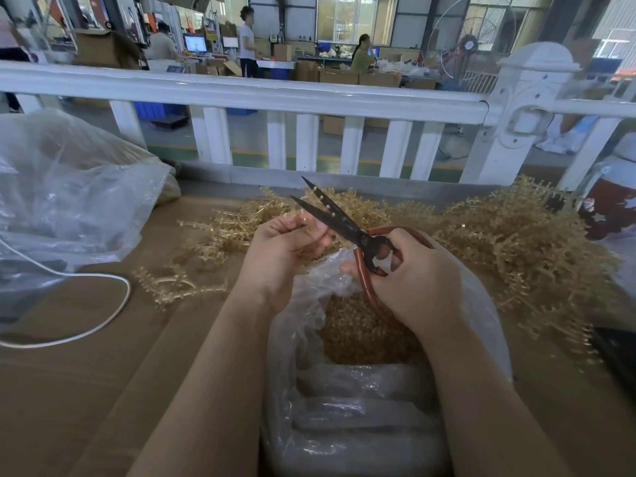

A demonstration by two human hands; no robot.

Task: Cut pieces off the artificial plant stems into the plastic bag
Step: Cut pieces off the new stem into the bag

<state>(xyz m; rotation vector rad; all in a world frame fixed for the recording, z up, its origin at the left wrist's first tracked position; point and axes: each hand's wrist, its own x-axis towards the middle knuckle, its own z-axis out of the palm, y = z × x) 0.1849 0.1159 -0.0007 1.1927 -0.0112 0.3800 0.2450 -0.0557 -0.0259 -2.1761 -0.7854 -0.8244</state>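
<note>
The right hand (409, 280) is gripping the red handles of the scissors (347, 228), blades parted and pointing far-left. The left hand (282, 249) is pinching a tan artificial plant stem (304, 220) just beside the blades, its grip narrow. Both are hovering over the open plastic bag (344, 390), which is holding cut pieces (358, 335) at the near table (103, 373) edge. More stems (516, 242) are lying piled to the far right.

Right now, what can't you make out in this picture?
- Stem in the left hand: head view, hidden by curled fingers, blurred.
- Scissors handles: partly covered by the right hand.
- Bag depth: cut off by the bottom edge.
- Jar: cut off at right.
</note>
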